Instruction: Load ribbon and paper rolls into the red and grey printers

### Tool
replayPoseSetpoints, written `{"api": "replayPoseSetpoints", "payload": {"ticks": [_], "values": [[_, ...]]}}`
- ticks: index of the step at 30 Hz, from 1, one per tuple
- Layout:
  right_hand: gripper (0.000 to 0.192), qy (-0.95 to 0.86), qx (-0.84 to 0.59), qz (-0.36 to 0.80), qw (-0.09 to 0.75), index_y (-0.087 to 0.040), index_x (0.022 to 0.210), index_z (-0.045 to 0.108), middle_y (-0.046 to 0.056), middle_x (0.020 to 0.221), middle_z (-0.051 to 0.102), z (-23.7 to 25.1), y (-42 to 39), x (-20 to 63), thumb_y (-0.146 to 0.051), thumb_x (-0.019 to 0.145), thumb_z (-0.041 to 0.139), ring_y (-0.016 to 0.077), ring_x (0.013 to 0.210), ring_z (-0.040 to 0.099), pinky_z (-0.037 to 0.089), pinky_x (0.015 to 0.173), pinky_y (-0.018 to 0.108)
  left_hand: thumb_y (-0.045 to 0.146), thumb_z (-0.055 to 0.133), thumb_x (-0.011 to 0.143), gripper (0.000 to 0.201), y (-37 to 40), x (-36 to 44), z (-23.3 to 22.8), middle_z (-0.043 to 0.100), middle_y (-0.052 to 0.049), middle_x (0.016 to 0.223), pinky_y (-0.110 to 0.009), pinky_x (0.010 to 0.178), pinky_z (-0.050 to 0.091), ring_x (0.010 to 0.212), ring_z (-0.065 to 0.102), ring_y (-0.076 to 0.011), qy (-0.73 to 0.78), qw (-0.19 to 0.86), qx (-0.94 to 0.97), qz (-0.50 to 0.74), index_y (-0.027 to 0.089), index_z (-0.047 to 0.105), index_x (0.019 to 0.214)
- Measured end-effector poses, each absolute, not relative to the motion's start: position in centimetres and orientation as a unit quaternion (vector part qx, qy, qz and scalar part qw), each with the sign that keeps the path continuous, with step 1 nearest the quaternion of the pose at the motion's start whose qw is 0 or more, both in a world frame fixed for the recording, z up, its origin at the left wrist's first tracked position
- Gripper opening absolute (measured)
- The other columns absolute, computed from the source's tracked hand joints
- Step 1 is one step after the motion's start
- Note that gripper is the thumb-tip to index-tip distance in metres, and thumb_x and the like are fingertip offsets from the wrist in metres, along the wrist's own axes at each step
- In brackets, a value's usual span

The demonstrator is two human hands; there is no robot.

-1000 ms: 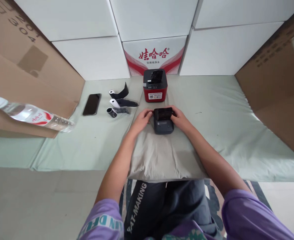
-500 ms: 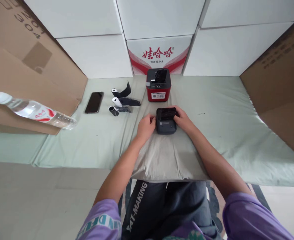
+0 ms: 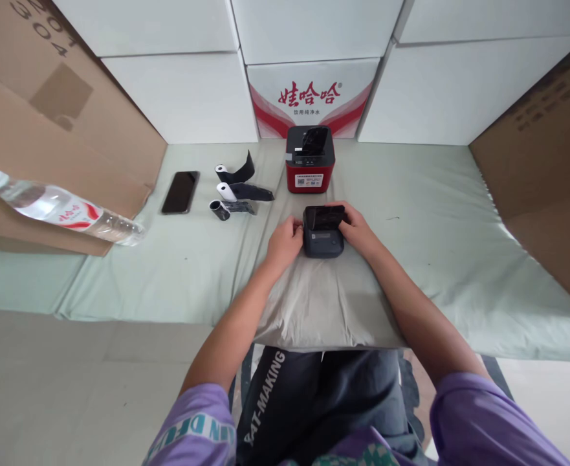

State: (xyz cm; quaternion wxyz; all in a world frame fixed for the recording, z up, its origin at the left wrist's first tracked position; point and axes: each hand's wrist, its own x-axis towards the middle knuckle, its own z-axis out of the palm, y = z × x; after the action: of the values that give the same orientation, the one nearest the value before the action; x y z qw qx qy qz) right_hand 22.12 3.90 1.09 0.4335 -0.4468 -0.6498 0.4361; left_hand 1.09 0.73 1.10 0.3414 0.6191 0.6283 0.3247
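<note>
A small dark portable printer (image 3: 324, 243) sits on the cloth-covered table near its front edge, with a glossy black strip (image 3: 324, 217) standing up from its top. My left hand (image 3: 285, 243) is closed at the printer's left side, its fingertips against the casing. Around the right rear corner my right hand (image 3: 358, 228) grips the printer, thumb at the side and fingers partly hidden behind. Just beyond stands a larger red and black printer (image 3: 310, 167) with a similar black strip (image 3: 315, 140) on top.
Three small paper rolls with black tails, one of them a roll (image 3: 226, 192) in the middle, lie to the left beside a phone (image 3: 180, 192). A water bottle (image 3: 64, 208) leans by a cardboard box (image 3: 114, 139). White cartons (image 3: 178, 97) line the back; another cardboard box (image 3: 547, 155) stands right.
The view has shifted slightly. Both hands stay at the small printer, with no other clear change.
</note>
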Motion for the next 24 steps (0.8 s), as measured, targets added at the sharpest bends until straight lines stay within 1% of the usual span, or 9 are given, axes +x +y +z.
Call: {"api": "replayPoseSetpoints", "payload": {"ticks": [2, 6, 10, 13, 15, 24], "values": [[0.039, -0.65, -0.445, 0.436, 0.435, -0.026, 0.117, 0.072, 0.008, 0.12, 0.076, 1.1, 3.9, 22.1, -0.053, 0.089, 0.068, 0.03, 0.116, 0.068, 0.056, 0.104, 0.048, 0.023, 0.055, 0.098, 0.011, 0.6, 1.2, 1.2, 0.076, -0.011, 0.1, -0.045, 0.092, 0.051, 0.098, 0.07, -0.0303, 0.627, 0.337, 0.623, 0.324, 0.022, 0.066, 0.099], [0.042, -0.649, -0.447, 0.439, 0.432, -0.026, 0.119, 0.072, 0.008, 0.12, 0.077, 1.1, 3.9, 22.1, -0.056, 0.09, 0.069, 0.0297, 0.117, 0.068, 0.056, 0.104, 0.048, 0.022, 0.049, 0.101, 0.017, 0.3, 1.4, 2.0, 0.076, -0.014, 0.11, -0.045, 0.092, 0.052, 0.104, 0.071, -0.0311, 0.639, 0.317, 0.642, 0.282, 0.021, 0.065, 0.108], [0.046, -0.652, -0.443, 0.442, 0.427, -0.026, 0.12, 0.071, 0.007, 0.119, 0.077, 1.0, 3.9, 22.2, -0.06, 0.09, 0.068, 0.0282, 0.113, 0.069, 0.057, 0.103, 0.047, 0.019, 0.048, 0.101, 0.02, 0.1, 1.5, 2.7, 0.077, -0.012, 0.115, -0.041, 0.091, 0.053, 0.107, 0.072, -0.0284, 0.649, 0.304, 0.649, 0.256, 0.021, 0.064, 0.113], [0.047, -0.651, -0.445, 0.441, 0.429, -0.026, 0.12, 0.071, 0.006, 0.117, 0.077, 1.0, 3.9, 22.2, -0.061, 0.089, 0.069, 0.0269, 0.107, 0.07, 0.057, 0.102, 0.047, 0.019, 0.047, 0.102, 0.022, 0.0, 1.6, 2.9, 0.077, -0.011, 0.117, -0.039, 0.091, 0.053, 0.108, 0.072, -0.0265, 0.652, 0.305, 0.646, 0.254, 0.021, 0.064, 0.117], [0.047, -0.651, -0.446, 0.439, 0.429, -0.026, 0.119, 0.072, 0.007, 0.117, 0.077, 1.1, 3.9, 22.2, -0.061, 0.089, 0.069, 0.0268, 0.106, 0.07, 0.057, 0.101, 0.047, 0.018, 0.047, 0.102, 0.023, 0.0, 1.6, 2.9, 0.077, -0.011, 0.117, -0.038, 0.09, 0.053, 0.107, 0.072, -0.0259, 0.651, 0.308, 0.644, 0.259, 0.021, 0.064, 0.119], [0.052, -0.655, -0.44, 0.439, 0.43, -0.025, 0.122, 0.071, 0.008, 0.122, 0.076, 1.0, 3.9, 22.1, -0.066, 0.09, 0.066, 0.0292, 0.12, 0.068, 0.055, 0.106, 0.048, 0.018, 0.048, 0.102, 0.025, 0.2, 1.3, 2.4, 0.077, -0.012, 0.116, -0.038, 0.087, 0.053, 0.102, 0.072, -0.0258, 0.636, 0.314, 0.645, 0.285, 0.019, 0.064, 0.121]]}}
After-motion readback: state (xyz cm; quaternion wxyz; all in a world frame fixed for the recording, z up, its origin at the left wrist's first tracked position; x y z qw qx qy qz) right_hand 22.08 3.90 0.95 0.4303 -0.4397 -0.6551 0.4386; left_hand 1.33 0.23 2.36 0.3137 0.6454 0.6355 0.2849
